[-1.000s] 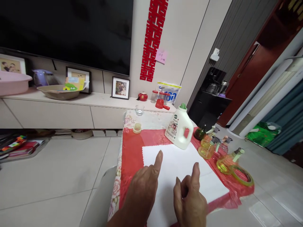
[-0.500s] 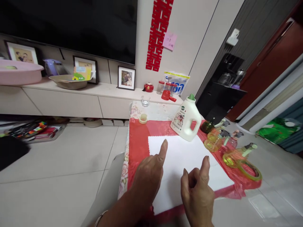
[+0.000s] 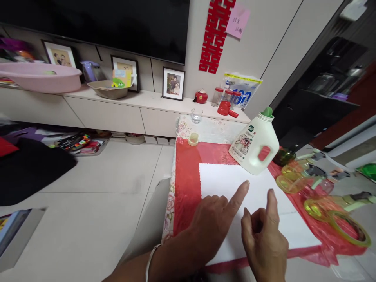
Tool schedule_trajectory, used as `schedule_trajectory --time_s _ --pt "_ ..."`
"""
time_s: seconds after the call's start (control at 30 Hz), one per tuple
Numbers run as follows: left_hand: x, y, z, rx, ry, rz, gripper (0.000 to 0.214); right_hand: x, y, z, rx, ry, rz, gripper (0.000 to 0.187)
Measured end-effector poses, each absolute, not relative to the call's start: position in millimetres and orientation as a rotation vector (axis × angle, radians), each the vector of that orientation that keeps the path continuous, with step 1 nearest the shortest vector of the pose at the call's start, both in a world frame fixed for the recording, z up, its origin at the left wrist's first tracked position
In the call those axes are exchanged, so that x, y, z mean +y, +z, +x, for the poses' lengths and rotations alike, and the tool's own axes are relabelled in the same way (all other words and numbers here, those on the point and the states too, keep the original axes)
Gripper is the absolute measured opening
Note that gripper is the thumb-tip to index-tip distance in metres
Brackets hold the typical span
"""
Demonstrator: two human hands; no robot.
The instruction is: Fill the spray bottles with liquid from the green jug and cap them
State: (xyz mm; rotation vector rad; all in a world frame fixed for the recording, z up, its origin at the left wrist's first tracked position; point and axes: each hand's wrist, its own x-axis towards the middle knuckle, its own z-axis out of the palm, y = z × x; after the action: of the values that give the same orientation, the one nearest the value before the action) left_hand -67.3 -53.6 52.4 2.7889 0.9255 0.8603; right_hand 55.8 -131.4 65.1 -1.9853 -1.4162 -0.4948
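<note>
Left hand (image 3: 212, 219) and right hand (image 3: 266, 243) are being held over white sheet (image 3: 219, 180), one finger extended each, nothing visibly pinched. Detergent jug (image 3: 255, 145), long axis upright, is being pointed toward, beyond fingertips; left's nearer.

One jug (image 3: 255, 144), one sheet (image 3: 219, 178), three frames (image 3: 173, 83)

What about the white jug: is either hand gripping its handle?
No, the jug's handle stands free, beyond both the left hand and right hand.

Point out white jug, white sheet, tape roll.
White jug (image 3: 254, 140): head view, middle of its body.
White sheet (image 3: 257, 192): head view, bare middle surface.
Tape roll (image 3: 365, 237): head view, ring's right side.
</note>
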Motion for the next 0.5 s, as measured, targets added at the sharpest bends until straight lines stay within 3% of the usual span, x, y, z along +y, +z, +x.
schedule_trajectory --time_s 0.13,0.27,0.43,0.5 --pt "-36.3 37.5 -67.1 0.860 0.622 2.862 0.048 -117.5 66.0 97.5 -1.413 -0.384 -1.871 0.052" --pt "-9.8 24.0 -69.9 0.964 0.497 2.839 0.028 -82.9 74.5 170.7 -1.096 -0.197 -1.942 0.067" --pt "10.8 -0.8 -64.6 1.033 0.619 2.819 0.024 -16.5 85.6 249.1 -0.961 -0.202 -2.002 0.075" --pt "13.2 -12.9 -61.0 1.037 0.755 2.859 0.028 10.4 83.3 265.7 -0.969 -0.125 -1.983 0.061"
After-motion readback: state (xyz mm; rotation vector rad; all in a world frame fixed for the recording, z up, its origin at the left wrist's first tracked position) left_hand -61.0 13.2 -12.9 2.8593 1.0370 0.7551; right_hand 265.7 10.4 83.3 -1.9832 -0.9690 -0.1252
